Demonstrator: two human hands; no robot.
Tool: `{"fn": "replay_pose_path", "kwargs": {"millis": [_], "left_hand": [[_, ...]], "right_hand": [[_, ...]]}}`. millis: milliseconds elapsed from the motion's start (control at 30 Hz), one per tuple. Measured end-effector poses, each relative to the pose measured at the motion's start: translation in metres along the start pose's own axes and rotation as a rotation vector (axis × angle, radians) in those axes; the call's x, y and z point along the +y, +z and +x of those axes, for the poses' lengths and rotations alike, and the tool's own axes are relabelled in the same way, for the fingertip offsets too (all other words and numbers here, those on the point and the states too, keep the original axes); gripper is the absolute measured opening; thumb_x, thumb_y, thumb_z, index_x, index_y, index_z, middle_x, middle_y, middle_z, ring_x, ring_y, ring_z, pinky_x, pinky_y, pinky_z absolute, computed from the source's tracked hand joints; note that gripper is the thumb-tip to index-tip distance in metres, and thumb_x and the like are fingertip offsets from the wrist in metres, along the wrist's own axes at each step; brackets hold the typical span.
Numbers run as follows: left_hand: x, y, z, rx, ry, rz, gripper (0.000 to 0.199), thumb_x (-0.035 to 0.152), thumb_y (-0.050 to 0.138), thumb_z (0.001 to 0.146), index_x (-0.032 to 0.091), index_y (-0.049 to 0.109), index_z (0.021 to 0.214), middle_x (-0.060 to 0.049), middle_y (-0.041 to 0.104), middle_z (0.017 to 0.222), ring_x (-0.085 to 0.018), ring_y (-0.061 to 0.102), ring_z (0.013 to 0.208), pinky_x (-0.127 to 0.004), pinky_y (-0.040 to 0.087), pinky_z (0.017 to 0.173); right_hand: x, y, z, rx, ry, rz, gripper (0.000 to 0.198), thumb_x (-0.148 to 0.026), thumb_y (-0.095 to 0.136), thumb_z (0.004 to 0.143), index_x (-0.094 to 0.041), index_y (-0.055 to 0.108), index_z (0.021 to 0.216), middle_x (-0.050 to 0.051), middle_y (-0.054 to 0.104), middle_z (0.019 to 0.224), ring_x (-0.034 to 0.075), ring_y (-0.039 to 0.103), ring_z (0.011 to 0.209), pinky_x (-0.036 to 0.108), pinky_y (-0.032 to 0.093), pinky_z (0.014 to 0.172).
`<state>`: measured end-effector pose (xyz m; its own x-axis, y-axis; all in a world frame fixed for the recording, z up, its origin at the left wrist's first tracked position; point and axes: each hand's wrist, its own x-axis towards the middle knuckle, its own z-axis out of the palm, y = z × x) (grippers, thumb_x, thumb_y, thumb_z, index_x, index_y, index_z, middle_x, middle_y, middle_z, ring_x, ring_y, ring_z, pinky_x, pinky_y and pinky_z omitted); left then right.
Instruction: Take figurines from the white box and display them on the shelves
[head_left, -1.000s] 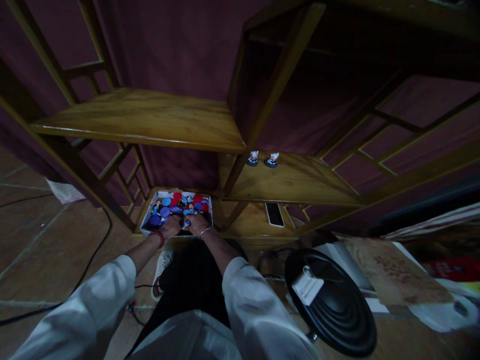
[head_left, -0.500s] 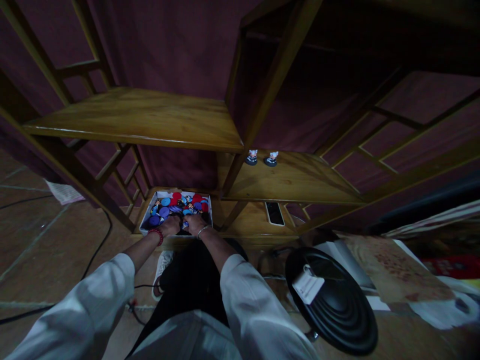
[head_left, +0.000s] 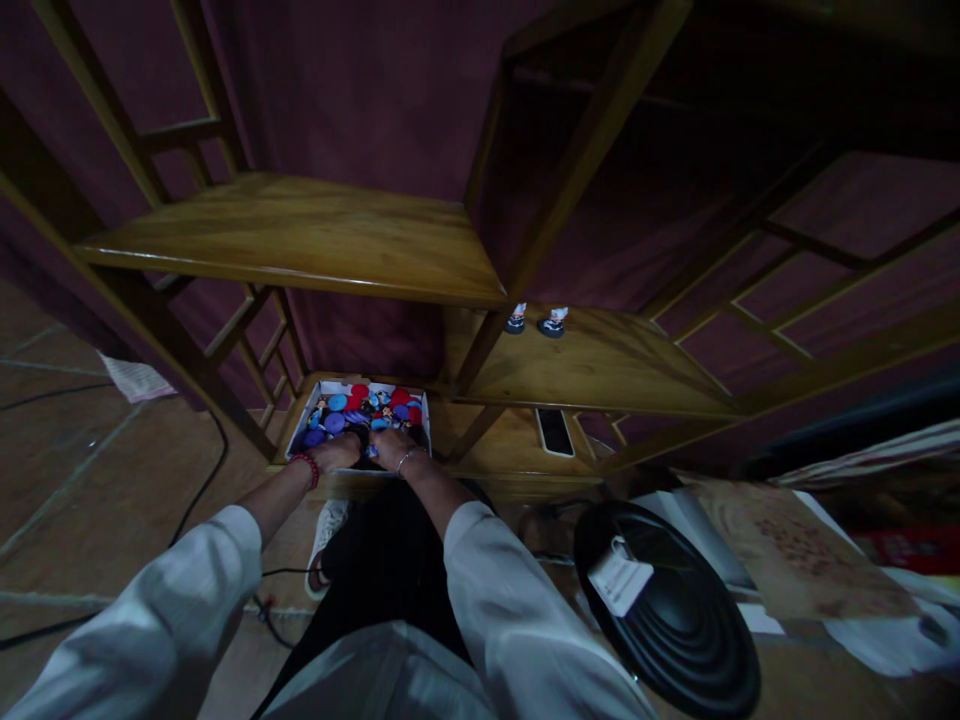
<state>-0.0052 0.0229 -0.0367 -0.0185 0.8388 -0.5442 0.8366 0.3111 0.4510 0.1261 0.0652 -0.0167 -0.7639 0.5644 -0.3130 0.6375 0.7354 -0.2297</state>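
A shallow white box (head_left: 428,415) sits on the bottom shelf, filled with small figurines (head_left: 358,415) on round red, blue and purple bases. My left hand (head_left: 341,452), with a red bead bracelet at the wrist, is over the box's near side, fingers curled in. Beside it, my right hand (head_left: 390,448) also has its fingers closed, and a silvery bracelet circles that wrist. A small blue-and-white piece (head_left: 373,452) shows between the two hands. The fingertips are too dark and small to tell exactly what each one grips.
Two figurines (head_left: 553,322) stand on the middle wooden shelf (head_left: 600,370). A phone (head_left: 555,432) lies on the lower shelf. An upper shelf (head_left: 300,235) overhangs the box. At right is a black ribbed round object (head_left: 675,610) with a white tag; a cable (head_left: 202,490) crosses the floor.
The view has shifted slightly, so the shelves appear a little further right. Both hands stay close together at the box's near side, with hardly any visible movement.
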Motion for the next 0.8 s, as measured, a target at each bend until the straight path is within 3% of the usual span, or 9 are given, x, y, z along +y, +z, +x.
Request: {"fn": "replay_pose_path", "kwargs": {"millis": [200,567,800], "left_hand": [[-0.001,0.001,0.003,-0.02,-0.002,0.044,0.013,0.014,0.045,0.07,0.014,0.057,0.065,-0.004,0.055,0.062,-0.013,0.05,0.06,-0.022,0.034,0.053],[-0.006,0.001,0.008,-0.04,-0.06,0.038,0.02,0.022,0.044,0.069,0.013,0.06,0.075,-0.01,0.063,0.077,-0.016,0.055,0.063,-0.023,0.035,0.051],[-0.005,0.0,0.005,-0.012,-0.038,-0.065,0.015,0.023,0.048,0.066,0.013,0.059,0.065,-0.007,0.063,0.068,-0.013,0.052,0.055,-0.021,0.034,0.047]], "right_hand": [[-0.003,-0.002,0.004,-0.058,-0.039,-0.067,0.028,-0.018,0.054,0.076,-0.009,0.064,0.1,0.017,0.065,0.096,0.026,0.062,0.09,0.029,0.049,0.073],[-0.011,-0.002,0.01,-0.126,-0.068,-0.154,0.026,-0.008,0.049,0.076,-0.006,0.067,0.095,0.019,0.067,0.09,0.025,0.063,0.088,0.027,0.05,0.071],[-0.013,-0.003,0.014,-0.168,-0.135,-0.195,0.031,-0.001,0.042,0.077,-0.005,0.067,0.095,0.018,0.067,0.093,0.024,0.062,0.09,0.027,0.049,0.072]]}}
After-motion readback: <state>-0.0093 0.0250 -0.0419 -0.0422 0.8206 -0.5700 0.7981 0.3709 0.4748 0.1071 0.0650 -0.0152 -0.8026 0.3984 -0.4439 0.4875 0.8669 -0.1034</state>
